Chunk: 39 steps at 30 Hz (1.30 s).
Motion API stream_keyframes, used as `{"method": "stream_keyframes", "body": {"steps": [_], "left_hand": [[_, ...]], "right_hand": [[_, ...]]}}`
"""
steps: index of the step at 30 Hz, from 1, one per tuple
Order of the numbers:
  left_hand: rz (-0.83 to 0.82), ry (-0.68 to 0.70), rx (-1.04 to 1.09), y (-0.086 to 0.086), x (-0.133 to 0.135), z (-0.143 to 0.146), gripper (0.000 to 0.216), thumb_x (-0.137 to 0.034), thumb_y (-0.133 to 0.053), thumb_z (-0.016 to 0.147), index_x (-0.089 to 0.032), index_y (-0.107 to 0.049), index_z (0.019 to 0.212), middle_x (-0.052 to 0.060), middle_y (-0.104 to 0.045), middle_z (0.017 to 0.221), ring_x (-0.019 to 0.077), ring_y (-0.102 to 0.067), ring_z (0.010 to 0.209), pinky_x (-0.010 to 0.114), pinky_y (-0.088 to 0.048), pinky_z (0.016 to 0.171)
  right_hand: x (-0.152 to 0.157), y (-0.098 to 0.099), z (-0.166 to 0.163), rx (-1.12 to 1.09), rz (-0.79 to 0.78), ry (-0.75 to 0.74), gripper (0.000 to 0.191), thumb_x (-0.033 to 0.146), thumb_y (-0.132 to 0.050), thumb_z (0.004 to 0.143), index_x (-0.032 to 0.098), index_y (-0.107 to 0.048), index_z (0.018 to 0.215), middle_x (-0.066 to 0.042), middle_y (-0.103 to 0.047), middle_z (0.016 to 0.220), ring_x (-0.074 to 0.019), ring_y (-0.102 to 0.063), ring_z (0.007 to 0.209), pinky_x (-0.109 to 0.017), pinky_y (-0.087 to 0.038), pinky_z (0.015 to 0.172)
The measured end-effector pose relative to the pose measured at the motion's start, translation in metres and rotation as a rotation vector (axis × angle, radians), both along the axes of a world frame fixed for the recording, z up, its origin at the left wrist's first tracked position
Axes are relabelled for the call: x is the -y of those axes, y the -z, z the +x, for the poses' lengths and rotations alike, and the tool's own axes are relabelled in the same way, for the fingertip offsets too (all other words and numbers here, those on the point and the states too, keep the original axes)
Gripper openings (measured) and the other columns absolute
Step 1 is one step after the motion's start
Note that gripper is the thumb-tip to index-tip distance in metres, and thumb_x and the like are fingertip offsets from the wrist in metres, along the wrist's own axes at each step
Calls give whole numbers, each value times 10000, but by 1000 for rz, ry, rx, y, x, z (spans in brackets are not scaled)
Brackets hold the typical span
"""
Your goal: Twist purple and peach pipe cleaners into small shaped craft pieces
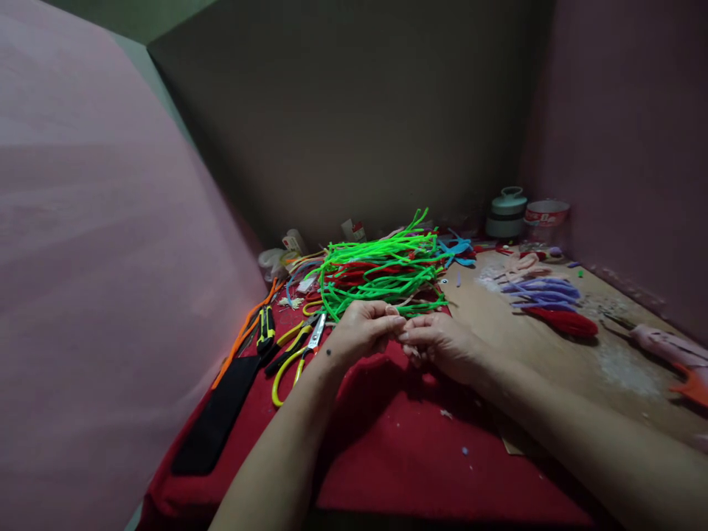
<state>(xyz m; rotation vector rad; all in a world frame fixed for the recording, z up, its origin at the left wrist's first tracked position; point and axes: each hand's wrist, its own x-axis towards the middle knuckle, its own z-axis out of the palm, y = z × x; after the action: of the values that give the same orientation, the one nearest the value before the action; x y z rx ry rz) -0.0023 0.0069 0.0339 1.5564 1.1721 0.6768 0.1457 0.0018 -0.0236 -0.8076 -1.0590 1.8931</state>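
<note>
My left hand (369, 326) and my right hand (434, 339) meet fingertip to fingertip above the red cloth (398, 442). Both are closed in a pinch; whatever lies between the fingers is too small or hidden to name. Just beyond them spreads a large heap of green pipe cleaners (381, 284), with red pipe cleaners (359, 274) in its middle. Beside my left wrist lie yellow-handled scissors (290, 372), blades pointing away, and pliers with yellow and black handles (290, 345).
A cutter knife (266, 328), orange pipe cleaners (246, 332) and a black flat object (215, 420) lie at left. On the brown board (514, 383) at right are purple pipe cleaners (545, 293), a red bundle (564, 322) and a glue gun (664, 339). A lidded container (507, 214) stands behind.
</note>
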Motion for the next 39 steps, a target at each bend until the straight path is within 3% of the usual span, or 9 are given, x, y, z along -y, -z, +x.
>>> {"method": "stream_keyframes", "body": {"steps": [7, 12, 17, 28, 39], "left_hand": [[-24, -60, -55, -3, 3, 5, 221, -276, -626, 656, -131, -509, 538, -55, -446, 378, 29, -347, 293, 159, -228, 322], [-33, -39, 54, 3, -3, -2, 251, -348, -633, 673, -117, -553, 616, -63, -417, 392, 24, -309, 299, 160, -212, 314], [-21, 12, 174, 9, -7, -7, 334, -458, -556, 743, -125, -564, 735, -20, -522, 546, 45, -415, 359, 158, -271, 311], [-33, -24, 159, 5, -3, -3, 182, -280, -616, 694, -125, -520, 682, -18, -513, 522, 68, -442, 375, 169, -315, 297], [-26, -57, 89, 6, -2, 4, 37, -127, -544, 614, -128, -515, 637, -35, -513, 467, 67, -439, 332, 173, -339, 307]], "right_hand": [[-1, 1, 3, 103, -36, -37, 126, 181, -637, 584, 136, -534, 526, 20, -516, 432, -57, -375, 336, -222, -248, 374], [0, 2, 1, 25, 70, 9, 161, 249, -641, 643, 122, -574, 568, 1, -543, 501, -65, -415, 418, -228, -297, 440], [0, -1, 2, 64, 128, 85, 181, 263, -606, 676, 135, -566, 554, 7, -518, 501, -67, -388, 422, -232, -254, 430], [5, -13, -1, 120, 234, 225, 125, 180, -570, 633, 157, -511, 526, 37, -483, 477, -72, -394, 455, -235, -274, 475], [7, -18, -2, 239, 308, 291, 181, 263, -588, 654, 163, -507, 527, 34, -480, 488, -79, -385, 474, -241, -300, 499]]}}
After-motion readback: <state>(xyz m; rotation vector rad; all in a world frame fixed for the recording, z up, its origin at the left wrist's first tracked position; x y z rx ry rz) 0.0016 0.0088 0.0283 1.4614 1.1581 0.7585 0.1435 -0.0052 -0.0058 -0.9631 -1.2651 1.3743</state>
